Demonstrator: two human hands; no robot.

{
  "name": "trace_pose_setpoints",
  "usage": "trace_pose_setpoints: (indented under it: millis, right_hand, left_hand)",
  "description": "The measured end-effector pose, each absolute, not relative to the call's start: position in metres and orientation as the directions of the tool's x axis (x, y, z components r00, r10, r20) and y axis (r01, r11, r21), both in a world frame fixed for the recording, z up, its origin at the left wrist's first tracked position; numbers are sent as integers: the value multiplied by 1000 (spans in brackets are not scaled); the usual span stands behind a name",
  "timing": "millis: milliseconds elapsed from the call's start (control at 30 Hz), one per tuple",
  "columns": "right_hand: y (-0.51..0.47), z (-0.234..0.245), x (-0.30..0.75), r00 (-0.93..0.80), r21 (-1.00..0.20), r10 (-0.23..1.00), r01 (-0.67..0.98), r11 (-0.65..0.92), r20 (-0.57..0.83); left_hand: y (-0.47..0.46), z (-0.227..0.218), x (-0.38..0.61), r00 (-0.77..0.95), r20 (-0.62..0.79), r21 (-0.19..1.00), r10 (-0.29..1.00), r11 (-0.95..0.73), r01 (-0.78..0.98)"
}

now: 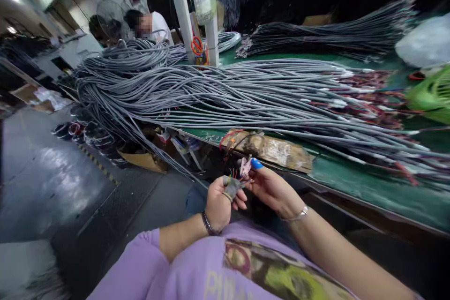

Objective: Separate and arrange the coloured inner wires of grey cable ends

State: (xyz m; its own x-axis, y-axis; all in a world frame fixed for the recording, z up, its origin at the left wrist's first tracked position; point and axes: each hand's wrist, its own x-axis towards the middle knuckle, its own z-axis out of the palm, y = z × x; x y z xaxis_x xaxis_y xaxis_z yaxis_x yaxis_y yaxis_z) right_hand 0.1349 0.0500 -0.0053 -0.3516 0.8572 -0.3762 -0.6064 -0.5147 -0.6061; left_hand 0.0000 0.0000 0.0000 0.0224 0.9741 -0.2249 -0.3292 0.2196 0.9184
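My left hand [220, 204] was closed in a fist round a grey cable end [230, 186], probably so the stub stood steady with its coloured wires [234, 173] fanned upward. At three o'clock of it, my right hand [272, 190] pinched a small pink connector [245, 167] between thumb and blue-capped fingertip [257, 164], right at the wire tips. The cable pile [225, 89] lay at twelve o'clock on the green table [369, 187], handy to reach. A co-worker [154, 26] sat far off at eleven.
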Motion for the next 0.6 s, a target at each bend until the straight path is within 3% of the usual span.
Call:
trace_pose_setpoints:
  millis: [367, 500, 600]
  right_hand:
    - [50, -9, 133, -316, -666, 898, -603, -438, -304]
    - [47, -7, 136, -398, -651, 863, -572, -499, -312]
    - [45, -5, 143, -504, -676, 788, -445, -588, -353]
  left_hand:
    - [-1, -4, 0, 59, -248, 927, 967, 255, -274]
    - [-3, -7, -2, 73, -230, 934, 971, 241, -263]
    - [-6, -10, -6, 93, -216, 944, 972, 232, -236]
